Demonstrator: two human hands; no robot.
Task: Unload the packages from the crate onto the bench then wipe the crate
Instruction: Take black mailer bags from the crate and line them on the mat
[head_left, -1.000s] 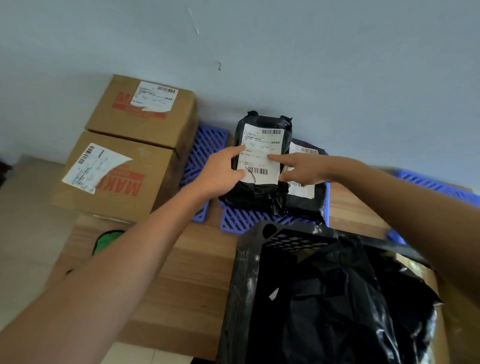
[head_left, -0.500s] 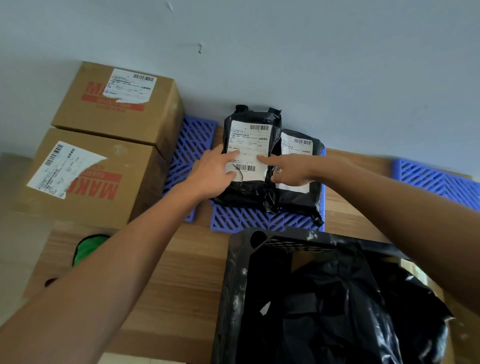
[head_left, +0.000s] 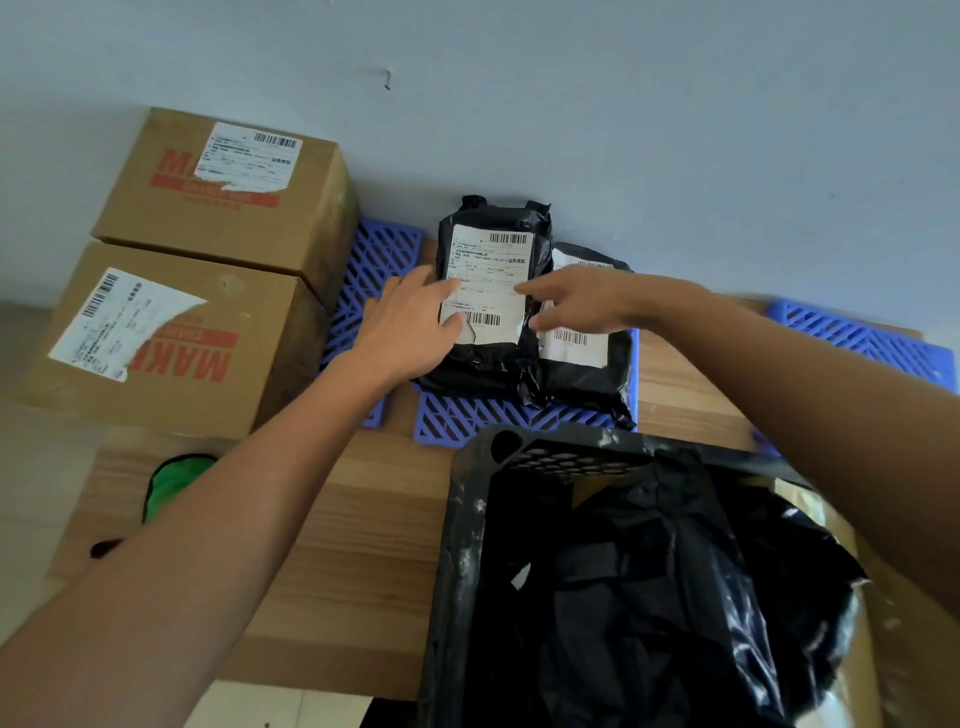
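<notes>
Both hands flat, fingers extended: left hand (head_left: 410, 325) and right hand (head_left: 576, 301) press the labelled black package (head_left: 488, 291) upright against the wall on a blue mat (head_left: 467, 415), likely steadying it. Second package (head_left: 587, 353) leans beside. Crate (head_left: 519, 457) on desk (head_left: 337, 519) holds more black bags.

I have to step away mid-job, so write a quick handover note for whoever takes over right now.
Left hand: open, fingers flat on the labelled black package.
Right hand: open, fingertips at the same label.
Done: that package and a second black package lie side by side on the blue mat on the bench.
Left: the black crate still holds black bagged packages; unload them, then wipe the crate. A green cloth lies at the bench's left.
</notes>
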